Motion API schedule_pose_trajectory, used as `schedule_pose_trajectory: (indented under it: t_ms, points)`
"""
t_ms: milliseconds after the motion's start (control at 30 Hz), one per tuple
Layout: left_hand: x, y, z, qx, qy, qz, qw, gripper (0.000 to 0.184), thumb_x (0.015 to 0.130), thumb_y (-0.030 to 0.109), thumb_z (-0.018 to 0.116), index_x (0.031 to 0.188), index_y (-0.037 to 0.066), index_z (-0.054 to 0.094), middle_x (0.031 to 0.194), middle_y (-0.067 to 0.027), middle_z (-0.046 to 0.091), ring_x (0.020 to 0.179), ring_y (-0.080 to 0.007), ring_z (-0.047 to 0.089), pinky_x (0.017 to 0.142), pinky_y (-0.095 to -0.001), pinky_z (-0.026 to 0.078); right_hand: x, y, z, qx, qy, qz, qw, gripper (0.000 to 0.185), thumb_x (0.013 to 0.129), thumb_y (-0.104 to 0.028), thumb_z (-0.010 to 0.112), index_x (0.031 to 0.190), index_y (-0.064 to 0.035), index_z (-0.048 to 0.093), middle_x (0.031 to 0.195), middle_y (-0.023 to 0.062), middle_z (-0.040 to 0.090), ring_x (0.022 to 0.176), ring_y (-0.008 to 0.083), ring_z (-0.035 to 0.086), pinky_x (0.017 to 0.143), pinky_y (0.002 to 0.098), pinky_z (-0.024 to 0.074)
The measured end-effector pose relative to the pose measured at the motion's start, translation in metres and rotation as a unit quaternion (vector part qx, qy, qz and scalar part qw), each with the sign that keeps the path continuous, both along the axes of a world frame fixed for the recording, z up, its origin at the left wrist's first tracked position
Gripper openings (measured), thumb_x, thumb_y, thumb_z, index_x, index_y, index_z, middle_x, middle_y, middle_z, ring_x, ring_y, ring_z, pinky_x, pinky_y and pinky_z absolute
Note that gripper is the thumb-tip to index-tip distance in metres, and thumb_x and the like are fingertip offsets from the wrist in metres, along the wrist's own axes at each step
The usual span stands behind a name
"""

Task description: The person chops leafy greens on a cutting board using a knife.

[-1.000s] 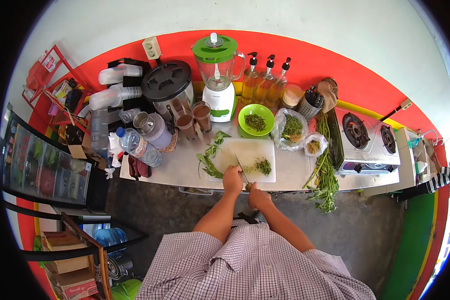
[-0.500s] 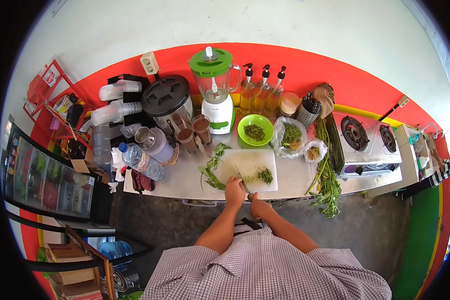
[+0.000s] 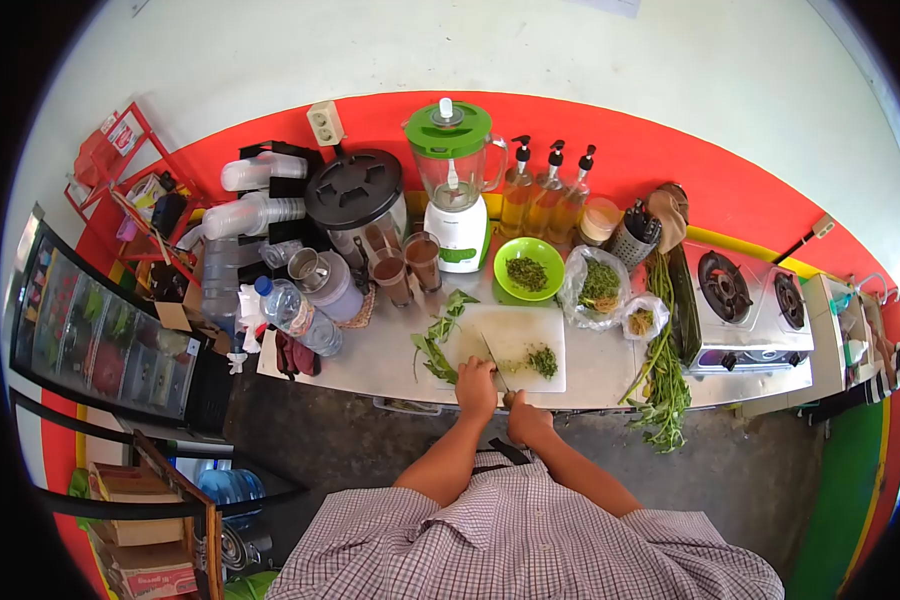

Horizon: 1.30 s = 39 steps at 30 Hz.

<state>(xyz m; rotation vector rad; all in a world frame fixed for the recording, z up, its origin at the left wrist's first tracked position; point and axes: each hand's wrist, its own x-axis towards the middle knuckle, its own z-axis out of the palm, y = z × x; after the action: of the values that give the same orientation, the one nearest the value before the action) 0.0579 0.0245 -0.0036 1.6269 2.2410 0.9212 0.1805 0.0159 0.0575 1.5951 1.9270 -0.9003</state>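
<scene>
And here's the knife (image 3: 495, 361), over the near part of the white cutting board (image 3: 515, 322), tip aimed away from the person and a touch left, its long axis slanting back to the near edge. Right hand (image 3: 530, 420) has its fingers clamped around the handle; left hand (image 3: 477, 388) sits low, just left of the thin metal blade, fingers bunched, their grip impossible to tell. Fine, crumbly chopped greens (image 3: 542, 362) heap right of the blade, flat leafy stems (image 3: 433, 352) sprawl left, and beyond sits a round, glossy green bowl (image 3: 553, 256), all on a smooth metal counter (image 3: 610, 368).
</scene>
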Motion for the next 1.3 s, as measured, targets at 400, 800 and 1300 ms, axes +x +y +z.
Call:
schedule_pose_trajectory:
  t_ms: [400,800,1300]
  points:
    - [-0.002,0.002,0.000,-0.001,-0.069,0.002,0.998,0.006,0.086,0.008,0.066,0.090,0.012,0.064,0.089,-0.0102,0.062,0.086,-0.0372,0.063,0.070,-0.0471,0.049,0.007,-0.010,-0.006,0.005,0.005,-0.008,1.000,0.065,0.089,-0.017,0.062,0.141,0.0010,0.028,0.122,0.0234,0.068,0.115,0.0342,0.068,0.097,0.0458,0.0514]
    - [0.001,-0.009,-0.001,0.002,-0.055,0.008,0.998,0.013,0.085,0.005,0.063,0.094,0.008,0.073,0.098,-0.0089,0.069,0.092,-0.0335,0.066,0.078,-0.0445,0.053,0.009,-0.019,-0.015,0.071,0.007,0.038,0.997,0.067,0.087,-0.013,0.063,0.141,0.0060,0.029,0.106,0.0228,0.073,0.095,0.0361,0.073,0.083,0.0469,0.0573]
    - [0.001,-0.015,-0.014,0.052,-0.058,0.032,0.996,0.011,0.083,0.004,0.067,0.090,0.007,0.075,0.093,-0.0102,0.066,0.094,-0.0352,0.059,0.082,-0.0438,0.050,0.011,-0.012,0.004,0.045,0.036,0.014,0.998,0.063,0.092,-0.013,0.056,0.144,0.0054,0.027,0.109,0.0252,0.071,0.098,0.0377,0.072,0.085,0.0484,0.0566]
